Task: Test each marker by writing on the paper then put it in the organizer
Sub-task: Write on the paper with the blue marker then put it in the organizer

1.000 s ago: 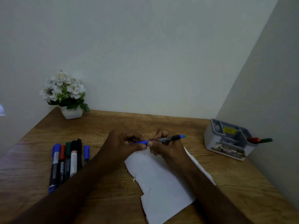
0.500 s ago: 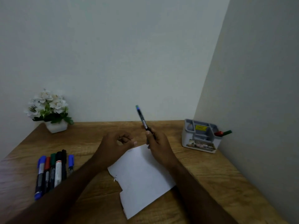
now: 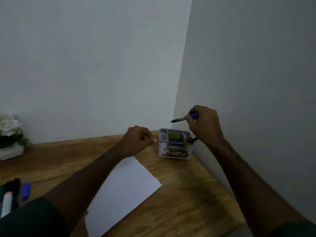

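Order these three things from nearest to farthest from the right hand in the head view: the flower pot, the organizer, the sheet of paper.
Measured from the right hand, which holds the blue marker:
1. The organizer, just below the hand at the wall corner.
2. The sheet of paper, lower, in the middle of the desk.
3. The flower pot, at the far left edge.

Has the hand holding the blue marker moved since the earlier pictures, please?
Yes: the right hand carried the blue marker from over the paper to above the organizer.
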The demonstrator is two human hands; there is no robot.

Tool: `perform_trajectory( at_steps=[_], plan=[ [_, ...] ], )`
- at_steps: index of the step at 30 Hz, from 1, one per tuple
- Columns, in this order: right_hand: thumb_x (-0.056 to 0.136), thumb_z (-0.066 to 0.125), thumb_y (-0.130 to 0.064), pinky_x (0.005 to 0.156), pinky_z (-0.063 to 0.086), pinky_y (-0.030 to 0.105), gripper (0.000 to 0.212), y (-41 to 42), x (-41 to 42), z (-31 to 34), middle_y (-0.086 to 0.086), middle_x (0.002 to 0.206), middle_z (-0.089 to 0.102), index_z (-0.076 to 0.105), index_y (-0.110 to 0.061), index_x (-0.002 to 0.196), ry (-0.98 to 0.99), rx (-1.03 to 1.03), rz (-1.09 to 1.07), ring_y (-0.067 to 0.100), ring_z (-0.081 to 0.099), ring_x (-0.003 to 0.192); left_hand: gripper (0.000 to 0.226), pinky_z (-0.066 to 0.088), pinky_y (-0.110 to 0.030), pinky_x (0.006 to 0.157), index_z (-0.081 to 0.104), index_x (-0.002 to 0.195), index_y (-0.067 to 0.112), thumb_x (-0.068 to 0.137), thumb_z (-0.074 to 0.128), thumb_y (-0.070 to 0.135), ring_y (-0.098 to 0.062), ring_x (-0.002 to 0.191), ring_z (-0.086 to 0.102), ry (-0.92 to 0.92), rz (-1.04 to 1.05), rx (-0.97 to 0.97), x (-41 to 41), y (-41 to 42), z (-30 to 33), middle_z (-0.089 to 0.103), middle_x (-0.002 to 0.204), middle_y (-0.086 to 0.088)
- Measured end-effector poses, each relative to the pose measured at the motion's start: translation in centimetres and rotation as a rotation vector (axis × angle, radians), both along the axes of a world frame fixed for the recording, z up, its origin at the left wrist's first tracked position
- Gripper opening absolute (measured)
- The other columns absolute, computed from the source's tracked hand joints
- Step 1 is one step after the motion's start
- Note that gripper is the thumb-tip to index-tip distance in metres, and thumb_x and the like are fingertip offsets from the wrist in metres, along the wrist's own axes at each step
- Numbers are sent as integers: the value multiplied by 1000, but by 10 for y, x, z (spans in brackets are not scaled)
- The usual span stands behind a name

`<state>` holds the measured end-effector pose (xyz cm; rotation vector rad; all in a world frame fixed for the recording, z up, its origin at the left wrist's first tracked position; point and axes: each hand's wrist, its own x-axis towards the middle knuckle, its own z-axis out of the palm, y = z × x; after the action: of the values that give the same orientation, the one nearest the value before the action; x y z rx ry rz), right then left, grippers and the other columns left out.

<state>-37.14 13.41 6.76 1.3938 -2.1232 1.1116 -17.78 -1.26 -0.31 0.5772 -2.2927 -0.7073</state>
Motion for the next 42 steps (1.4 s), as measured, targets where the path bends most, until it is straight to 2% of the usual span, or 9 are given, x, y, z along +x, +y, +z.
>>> perform_trajectory(
  at_steps=[6, 10, 15, 18, 21, 25, 28, 34, 42],
  plan=[
    [87, 73, -23, 70, 54, 30, 20, 6, -37, 5, 13, 100, 71, 72, -7, 100, 47, 304, -142, 22, 64, 84, 19, 51, -17, 59, 73, 84, 13, 81, 76, 32, -12, 69, 67, -60, -63, -46, -36, 3, 4, 72, 76, 1],
    [82, 77, -20, 67, 54, 29, 22, -4, -44, -9, 15, 100, 70, 72, -6, 98, -10, 432, -153, 22, 63, 81, 19, 48, -13, 58, 73, 85, 12, 80, 77, 31, -11, 68, 66, -93, -72, -46, -46, 3, 2, 72, 76, 0],
    [72, 85, -22, 73, 58, 32, 35, -15, -41, -22, 11, 99, 66, 69, -7, 100, -84, 524, -122, 26, 66, 93, 17, 49, -14, 59, 73, 83, 15, 80, 76, 31, -10, 68, 66, -118, -80, -51, -46, 2, 0, 72, 76, 0],
    [74, 83, -29, 76, 59, 35, 36, -19, -41, -27, 15, 105, 68, 68, -9, 101, -91, 511, -120, 28, 67, 93, 14, 47, -11, 59, 72, 83, 15, 80, 76, 27, -9, 69, 65, -118, -74, -55, -40, -1, 1, 72, 78, 0],
    [84, 74, -35, 75, 61, 38, 33, -17, -37, -24, 14, 99, 71, 71, -7, 99, -90, 470, -115, 26, 69, 87, 17, 48, -12, 59, 73, 84, 13, 79, 77, 28, -8, 69, 65, -107, -60, -63, -32, -5, 3, 72, 77, 1],
    [92, 66, -27, 70, 50, 26, 23, -18, -17, -17, 10, 93, 74, 73, -6, 96, 0, 326, -101, 21, 67, 82, 14, 48, -14, 62, 74, 85, 13, 79, 77, 26, -6, 70, 65, -77, -38, -36, -13, -8, 6, 71, 76, 5],
    [92, 64, -22, 74, 48, 27, 18, -26, 10, -16, 9, 92, 73, 73, -7, 93, 60, 231, -74, 20, 65, 83, 14, 46, -9, 61, 74, 84, 13, 79, 77, 26, -5, 69, 66, -74, -15, -10, 9, -7, 6, 71, 74, 7],
    [87, 60, -20, 73, 48, 31, 16, -58, 100, -41, 8, 89, 71, 72, -10, 86, 66, 236, 155, 26, 65, 86, 10, 42, -10, 57, 72, 75, 16, 78, 77, 23, -11, 66, 67, -81, 106, 18, 85, -14, 2, 71, 66, 5],
    [88, 60, -23, 78, 53, 32, 15, -95, 232, -92, 3, 85, 71, 71, -14, 83, 67, 379, 540, 19, 64, 83, 9, 51, -29, 61, 74, 73, 15, 79, 77, 19, -13, 63, 67, -114, 290, -7, 219, -23, -13, 71, 67, 4]
  ],
)
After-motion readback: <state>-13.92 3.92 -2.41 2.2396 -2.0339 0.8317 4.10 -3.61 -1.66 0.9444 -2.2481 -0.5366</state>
